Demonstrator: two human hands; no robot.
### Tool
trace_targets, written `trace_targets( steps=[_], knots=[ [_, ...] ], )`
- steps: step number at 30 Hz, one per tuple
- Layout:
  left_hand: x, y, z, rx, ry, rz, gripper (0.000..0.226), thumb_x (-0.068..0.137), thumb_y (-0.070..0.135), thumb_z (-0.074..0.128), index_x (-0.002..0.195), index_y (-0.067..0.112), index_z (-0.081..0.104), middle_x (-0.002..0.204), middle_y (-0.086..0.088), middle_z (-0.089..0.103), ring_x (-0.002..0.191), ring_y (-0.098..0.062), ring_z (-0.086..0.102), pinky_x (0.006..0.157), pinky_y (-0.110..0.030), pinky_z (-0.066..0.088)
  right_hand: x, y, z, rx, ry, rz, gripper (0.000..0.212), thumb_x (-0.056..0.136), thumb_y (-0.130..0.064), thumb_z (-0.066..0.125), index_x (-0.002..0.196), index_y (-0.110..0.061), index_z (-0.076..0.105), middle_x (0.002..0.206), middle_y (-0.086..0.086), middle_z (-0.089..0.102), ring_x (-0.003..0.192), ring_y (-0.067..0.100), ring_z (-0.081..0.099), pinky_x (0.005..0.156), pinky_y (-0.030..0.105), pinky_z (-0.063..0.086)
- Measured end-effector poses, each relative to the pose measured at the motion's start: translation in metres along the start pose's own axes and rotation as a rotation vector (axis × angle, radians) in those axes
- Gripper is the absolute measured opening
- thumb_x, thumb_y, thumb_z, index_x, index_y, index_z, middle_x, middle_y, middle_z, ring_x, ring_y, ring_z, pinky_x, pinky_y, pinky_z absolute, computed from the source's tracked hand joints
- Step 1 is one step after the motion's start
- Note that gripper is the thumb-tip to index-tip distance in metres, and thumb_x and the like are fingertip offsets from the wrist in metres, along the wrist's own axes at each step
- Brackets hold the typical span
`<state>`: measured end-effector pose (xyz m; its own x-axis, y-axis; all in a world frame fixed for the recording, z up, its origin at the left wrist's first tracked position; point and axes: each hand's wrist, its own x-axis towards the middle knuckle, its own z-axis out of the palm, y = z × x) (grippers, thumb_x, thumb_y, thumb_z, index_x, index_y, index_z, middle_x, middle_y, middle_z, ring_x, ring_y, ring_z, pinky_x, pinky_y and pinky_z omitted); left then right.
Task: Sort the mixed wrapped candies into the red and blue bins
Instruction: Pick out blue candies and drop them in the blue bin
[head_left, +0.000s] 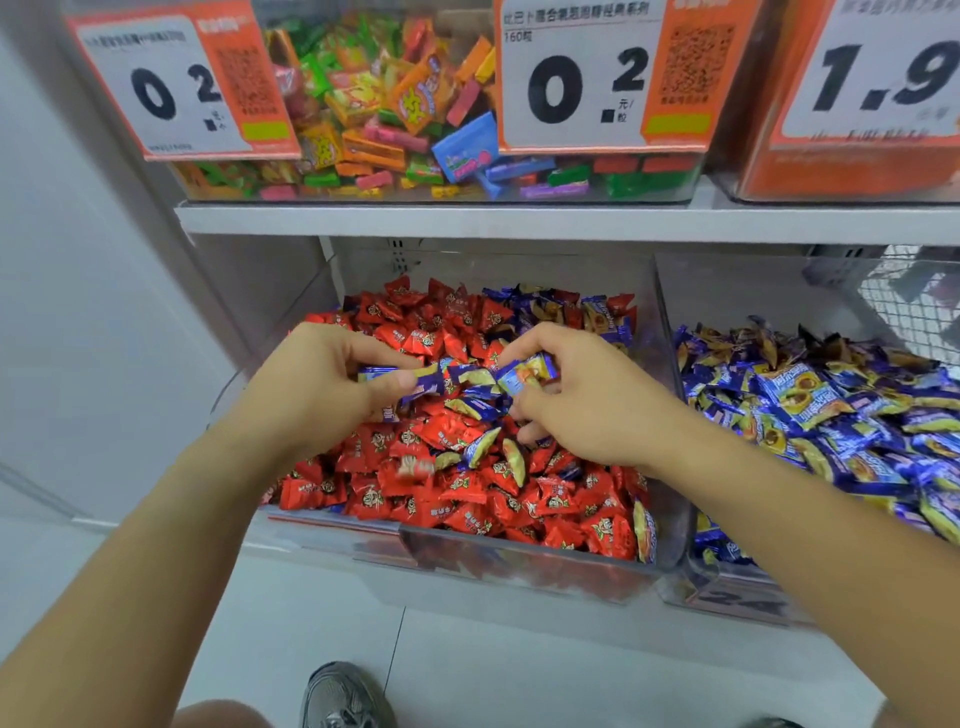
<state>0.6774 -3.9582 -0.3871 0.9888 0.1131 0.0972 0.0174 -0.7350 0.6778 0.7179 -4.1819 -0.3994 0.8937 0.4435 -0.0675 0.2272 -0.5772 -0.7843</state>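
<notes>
Clear plastic bin of red wrapped candies (519, 558) sits left, clear plastic bin of blue wrapped candies (680, 561) just right of it. Both hands over the red bin. Left hand (317, 387) fingers pinch a blue-and-yellow wrapped candy (423, 378), long axis left-right. Right hand (587, 400), nearer the blue bin, pinches another blue-and-yellow candy (524, 373), tilted up to the right.
</notes>
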Motion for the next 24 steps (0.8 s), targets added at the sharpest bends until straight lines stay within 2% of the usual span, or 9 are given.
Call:
trace_targets(
  steps=[3,7,9,11,14,16,18,20,24],
  knots=[
    [0.003,0.0,0.002,-0.091,0.048,-0.039,0.015,0.094,0.017,0.065,0.094,0.027,0.075,0.067,0.009,0.072,0.055,0.005,0.059,0.064,-0.019,0.045,0.002,-0.002,0.004,-0.169,-0.113,-0.017,0.052,0.082,-0.021,0.075,0.126,-0.033,0.05,0.102,0.005,0.067,0.055,0.015,0.053,0.064,0.042,0.056],
    [0.0,0.007,0.006,-0.188,0.085,-0.044,0.021,0.1,0.01,0.052,0.101,0.022,0.07,0.085,-0.005,0.072,0.065,-0.007,0.07,0.065,-0.029,0.057,0.002,-0.003,0.009,-0.307,-0.156,-0.053,0.08,0.072,-0.018,0.084,0.137,-0.038,0.044,0.12,-0.002,0.049,0.087,0.013,0.057,0.083,0.043,0.057],
    [0.001,0.007,0.009,-0.207,0.071,-0.05,0.026,0.103,0.011,0.048,0.108,0.027,0.067,0.083,-0.007,0.069,0.063,-0.017,0.07,0.069,-0.041,0.057,0.002,-0.002,0.008,-0.33,-0.141,-0.061,0.073,0.075,-0.016,0.083,0.135,-0.037,0.048,0.123,-0.002,0.054,0.093,0.013,0.058,0.084,0.042,0.056],
    [0.0,0.007,0.011,-0.195,0.048,-0.038,0.032,0.104,0.011,0.044,0.108,0.033,0.067,0.073,-0.008,0.066,0.054,-0.019,0.065,0.063,-0.038,0.05,0.002,-0.001,0.004,-0.341,-0.102,-0.079,0.056,0.081,-0.012,0.077,0.125,-0.037,0.056,0.121,0.004,0.064,0.092,0.019,0.066,0.077,0.045,0.058],
    [-0.003,0.014,0.008,-0.215,-0.007,-0.095,0.041,0.102,0.005,0.04,0.088,0.027,0.072,0.062,-0.011,0.061,0.05,-0.019,0.055,0.054,-0.03,0.044,0.003,-0.001,-0.011,-0.317,-0.005,-0.089,0.037,0.086,-0.014,0.073,0.111,-0.038,0.063,0.106,-0.01,0.064,0.071,0.017,0.066,0.065,0.034,0.057],
    [-0.001,0.002,0.007,-0.22,-0.159,-0.188,0.034,0.093,0.003,0.045,0.075,0.013,0.072,0.053,-0.013,0.057,0.045,-0.021,0.05,0.046,-0.025,0.04,0.005,0.0,-0.018,-0.261,0.066,-0.097,0.031,0.087,-0.018,0.074,0.11,-0.037,0.064,0.105,-0.01,0.065,0.064,0.021,0.064,0.061,0.032,0.055],
    [0.003,-0.014,0.007,-0.107,-0.288,-0.254,0.023,0.086,0.016,0.063,0.064,0.01,0.067,0.041,-0.003,0.055,0.036,-0.018,0.05,0.039,-0.021,0.042,0.009,0.001,-0.016,-0.184,0.159,-0.118,0.031,0.087,-0.017,0.074,0.11,-0.036,0.065,0.112,-0.008,0.067,0.073,0.026,0.066,0.066,0.036,0.055],
    [0.004,-0.013,0.005,0.081,-0.357,-0.228,0.039,0.085,0.032,0.066,0.052,0.013,0.06,0.038,0.0,0.048,0.041,-0.02,0.048,0.05,-0.026,0.044,0.011,0.001,-0.008,-0.146,0.253,-0.145,0.034,0.088,-0.014,0.072,0.114,-0.034,0.064,0.106,-0.008,0.067,0.08,0.019,0.062,0.067,0.023,0.048],
    [-0.014,0.024,0.009,0.31,-0.188,-0.08,0.053,0.08,0.063,0.065,0.065,0.013,0.055,0.053,-0.002,0.053,0.047,-0.012,0.043,0.052,-0.028,0.037,0.014,-0.003,0.012,-0.24,0.139,-0.125,0.041,0.091,-0.011,0.067,0.125,-0.033,0.059,0.125,-0.001,0.061,0.093,0.017,0.059,0.074,0.028,0.049]
  ],
)
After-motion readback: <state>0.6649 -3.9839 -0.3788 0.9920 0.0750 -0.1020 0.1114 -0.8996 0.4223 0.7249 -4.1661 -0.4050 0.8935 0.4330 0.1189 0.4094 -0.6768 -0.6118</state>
